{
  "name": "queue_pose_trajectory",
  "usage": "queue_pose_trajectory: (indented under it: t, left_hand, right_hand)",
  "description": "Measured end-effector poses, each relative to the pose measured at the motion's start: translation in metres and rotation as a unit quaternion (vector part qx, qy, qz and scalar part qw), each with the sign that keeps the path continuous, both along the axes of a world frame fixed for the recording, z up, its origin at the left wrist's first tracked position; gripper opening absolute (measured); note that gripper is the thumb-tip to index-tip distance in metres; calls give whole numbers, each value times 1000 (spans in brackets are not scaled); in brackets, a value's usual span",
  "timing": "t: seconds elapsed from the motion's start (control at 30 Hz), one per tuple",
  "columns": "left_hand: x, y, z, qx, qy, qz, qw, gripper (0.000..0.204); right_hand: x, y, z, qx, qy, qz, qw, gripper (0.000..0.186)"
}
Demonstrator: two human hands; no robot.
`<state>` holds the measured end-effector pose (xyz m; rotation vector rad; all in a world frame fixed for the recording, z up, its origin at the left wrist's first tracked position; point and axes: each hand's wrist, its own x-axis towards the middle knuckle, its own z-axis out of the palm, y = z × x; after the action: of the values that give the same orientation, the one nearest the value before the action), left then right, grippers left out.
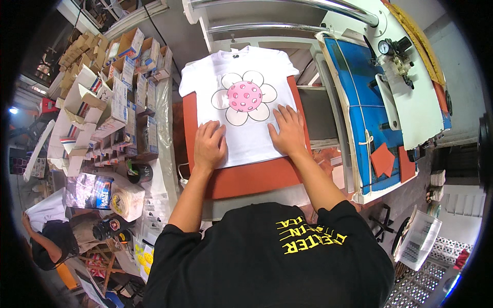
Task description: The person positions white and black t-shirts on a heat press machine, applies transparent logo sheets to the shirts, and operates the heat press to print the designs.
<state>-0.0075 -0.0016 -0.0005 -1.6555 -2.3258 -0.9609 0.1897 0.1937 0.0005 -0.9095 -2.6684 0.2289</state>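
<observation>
A white T-shirt [257, 145] lies spread face up on an orange-red pad [246, 184], its neck at the far side. On its chest is a flower print [245, 97] with white petals and a pink, spotted round centre. My left hand [209, 145] rests on the shirt's left side near the hem, palm down, fingers stretched forward and slightly bent. Over on the shirt's right side, just below the print, my right hand [288, 129] lies flat with its fingers spread. Neither hand grips anything.
Several cardboard boxes [115, 97] are stacked at the left. At right stands a blue-topped press plate [354, 102] with orange-red pieces [383, 160], below a pressure gauge [383, 47]. Metal bars [267, 26] cross behind the shirt. Another person [49, 241] is at far left.
</observation>
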Motion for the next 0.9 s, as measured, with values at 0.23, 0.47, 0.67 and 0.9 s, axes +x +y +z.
queue_pose_trajectory:
  t: [0.23,0.47,0.67,0.9]
  left_hand:
    - [3,-1,2,1,1,15,1000,32]
    - [4,0,4,-1,-12,16,1000,31]
    - [3,0,4,11,-11,11,1000,30]
    - [3,-1,4,-1,-8,16,1000,30]
  right_hand:
    - [0,0,0,2,7,4,1000,53]
    - [0,-1,2,-1,13,7,1000,53]
    - [0,0,-1,4,22,7,1000,53]
    - [-1,-1,0,-5,9,3,1000,53]
